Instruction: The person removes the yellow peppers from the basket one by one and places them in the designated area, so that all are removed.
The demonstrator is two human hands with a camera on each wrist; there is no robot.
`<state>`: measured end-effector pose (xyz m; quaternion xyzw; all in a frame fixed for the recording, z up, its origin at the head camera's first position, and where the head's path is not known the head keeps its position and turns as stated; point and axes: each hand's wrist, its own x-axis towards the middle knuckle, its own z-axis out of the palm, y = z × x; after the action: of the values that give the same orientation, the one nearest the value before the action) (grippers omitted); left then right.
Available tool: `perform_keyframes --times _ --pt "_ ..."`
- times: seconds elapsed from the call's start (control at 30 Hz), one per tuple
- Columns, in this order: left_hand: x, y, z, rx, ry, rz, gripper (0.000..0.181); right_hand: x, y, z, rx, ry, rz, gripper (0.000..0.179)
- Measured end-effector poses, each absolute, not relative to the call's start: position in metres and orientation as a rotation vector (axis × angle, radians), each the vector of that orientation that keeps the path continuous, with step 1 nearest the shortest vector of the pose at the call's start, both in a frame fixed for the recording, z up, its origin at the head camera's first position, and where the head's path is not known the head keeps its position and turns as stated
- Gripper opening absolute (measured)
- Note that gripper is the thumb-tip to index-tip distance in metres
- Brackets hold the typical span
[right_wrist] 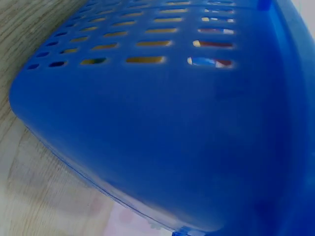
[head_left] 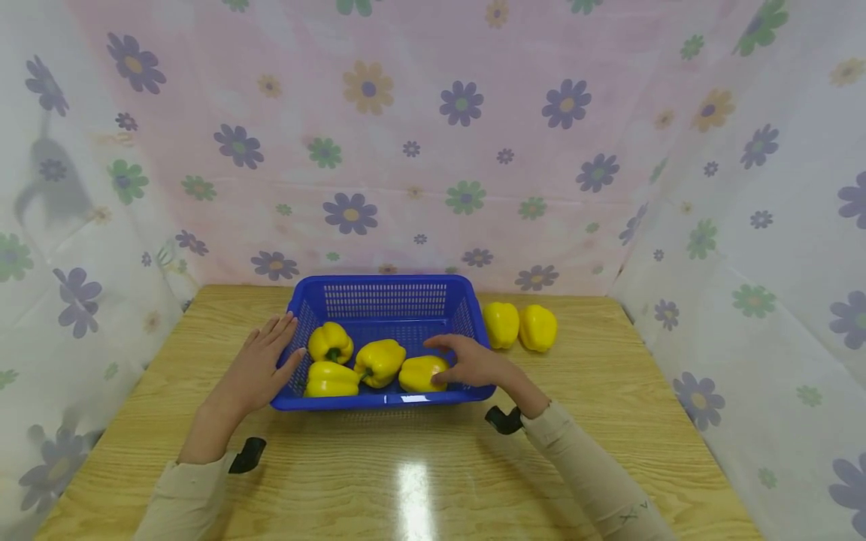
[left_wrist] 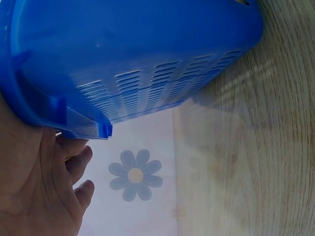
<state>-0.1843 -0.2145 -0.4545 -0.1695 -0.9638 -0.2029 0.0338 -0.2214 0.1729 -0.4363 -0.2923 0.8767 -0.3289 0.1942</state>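
In the head view a blue plastic basket (head_left: 379, 328) with slotted walls stands on the table. Inside it are several yellow bell peppers, among them one at the front right (head_left: 418, 373) and one in the middle (head_left: 380, 362). My left hand (head_left: 252, 368) lies along the basket's left rim, fingers straight; the left wrist view shows its fingers beside the rim's outer edge. Over the right wall reaches my right hand (head_left: 470, 362), its thumb and fingers spread apart around the right end of the front-right pepper. In the right wrist view, the basket wall (right_wrist: 147, 123) hides that hand.
Two more yellow bell peppers, one close to the basket (head_left: 501, 325) and one farther right (head_left: 538, 328), sit on the wooden table (head_left: 379, 481). Flower-patterned sheets (head_left: 419, 180) hang behind the table and at both sides. Black straps or mounts show at both wrists.
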Motion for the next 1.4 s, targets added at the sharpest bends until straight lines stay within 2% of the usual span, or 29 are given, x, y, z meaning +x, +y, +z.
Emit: perform_keyframes --times 0.17,0.67,1.0,1.2,1.4 --pt "-0.184 -0.214 -0.454 -0.521 -2.968 -0.635 0.065 -0.223 0.171 -0.433 -0.771 2.450 -0.858 0.072" --pt "-0.183 -0.214 -0.454 -0.531 -2.959 -0.652 0.066 -0.226 0.168 -0.437 -0.525 2.493 -1.033 0.073" --pt "-0.183 -0.215 -0.456 -0.529 -2.964 -0.647 0.066 -0.232 0.164 -0.444 -0.499 2.502 -1.121 0.071" --pt "-0.184 -0.214 -0.458 -0.531 -2.957 -0.634 0.065 -0.237 0.160 -0.450 -0.406 2.651 -0.991 0.076" --pt "-0.183 -0.211 -0.458 -0.539 -2.943 -0.634 0.065 -0.239 0.158 -0.453 -0.355 2.716 -0.930 0.067"
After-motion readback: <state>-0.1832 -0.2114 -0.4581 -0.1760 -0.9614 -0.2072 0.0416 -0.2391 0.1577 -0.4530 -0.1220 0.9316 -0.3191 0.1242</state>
